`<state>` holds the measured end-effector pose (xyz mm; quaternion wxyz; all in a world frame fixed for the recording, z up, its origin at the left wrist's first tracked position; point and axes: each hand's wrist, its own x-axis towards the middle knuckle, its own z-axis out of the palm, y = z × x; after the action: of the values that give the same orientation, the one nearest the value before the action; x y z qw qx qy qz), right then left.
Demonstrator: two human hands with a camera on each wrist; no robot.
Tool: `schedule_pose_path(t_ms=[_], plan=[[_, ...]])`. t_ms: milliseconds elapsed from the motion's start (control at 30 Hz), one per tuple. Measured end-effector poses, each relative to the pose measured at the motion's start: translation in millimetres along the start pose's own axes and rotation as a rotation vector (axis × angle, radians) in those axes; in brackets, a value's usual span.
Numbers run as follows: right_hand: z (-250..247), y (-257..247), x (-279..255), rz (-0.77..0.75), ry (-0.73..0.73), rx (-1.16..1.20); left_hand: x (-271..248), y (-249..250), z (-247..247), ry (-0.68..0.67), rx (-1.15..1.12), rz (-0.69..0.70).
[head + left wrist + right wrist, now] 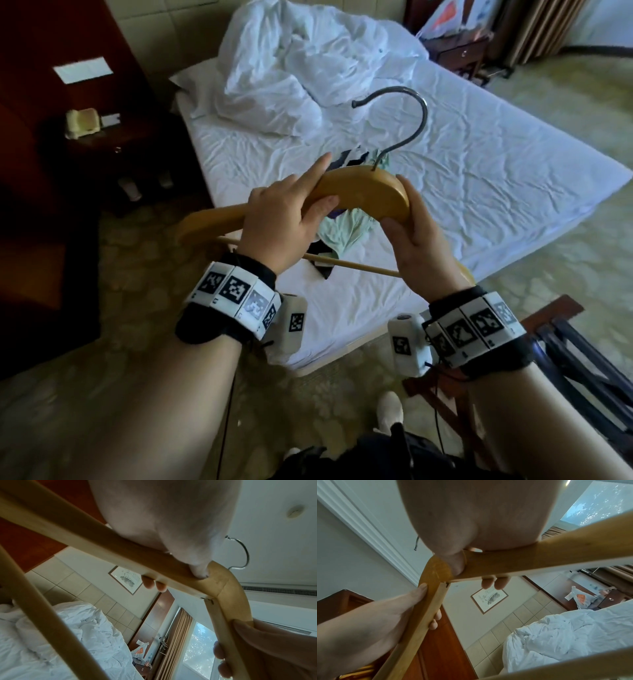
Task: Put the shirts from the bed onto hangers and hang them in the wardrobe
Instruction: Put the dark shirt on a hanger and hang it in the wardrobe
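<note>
I am standing at the foot corner of the bed (479, 178), holding a wooden hanger (363, 192) in the air above its near edge. My left hand (281, 222) wraps around the hanger's left shoulder, thumb underneath and index finger stretched out along the top edge. My right hand (418, 240) curls around the right shoulder just past the centre. The metal hook (404, 113) points up and away from me, over the mattress.

The shirts (346, 226) lie in a small heap on the bed's sheet directly beneath the hanger: pale green fabric with dark patterned cloth mixed in. None is on the hanger yet. A rumpled white duvet (291, 68) is piled at the head of the bed, and a dark nightstand (113, 147) stands at the bed's left side.

With both hands occupied, I judge that picking up a shirt means letting go with one hand, and the hanger could tip or its hook snag the fabric. The tangled shirts may also lift together.

I can read no brand or writing; my wristbands (233, 291) carry only black-and-white square codes.
</note>
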<state>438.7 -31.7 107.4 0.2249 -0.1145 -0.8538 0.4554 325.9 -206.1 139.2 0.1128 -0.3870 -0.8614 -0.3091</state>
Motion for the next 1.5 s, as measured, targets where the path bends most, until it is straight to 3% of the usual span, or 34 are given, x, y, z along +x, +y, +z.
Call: schedule_pose_path(t_ms=[200,400,833,1100,1233,1400,1500], plan=[[-48.3,61.3,72.3,-0.021,0.016,0.007,82.4,20.6,64.2,0.021,-0.022,0.001],[-83.8,89.9,144.5,-0.064,-0.030,-0.026,148.4,28.9,98.8,0.059,-0.045,-0.030],[-53.1,115.8,279.9,-0.157,-0.062,0.046,251.9,-37.4,127.9,0.057,-0.185,-0.252],[-50.3,130.5,357.9,-0.152,-0.087,0.076,323.5,-75.4,151.1,-0.034,-0.245,-0.279],[-56.8,153.0,389.5,-0.128,-0.086,0.141,354.0,-89.6,167.3,-0.110,-0.173,-0.311],[-72.3,190.1,437.5,-0.083,-0.208,0.187,384.0,-96.3,201.5,-0.064,-0.138,-0.370],[-93.6,212.0,478.7,-0.053,-0.441,0.243,409.7,-86.8,227.6,-0.101,-0.124,-0.392]])
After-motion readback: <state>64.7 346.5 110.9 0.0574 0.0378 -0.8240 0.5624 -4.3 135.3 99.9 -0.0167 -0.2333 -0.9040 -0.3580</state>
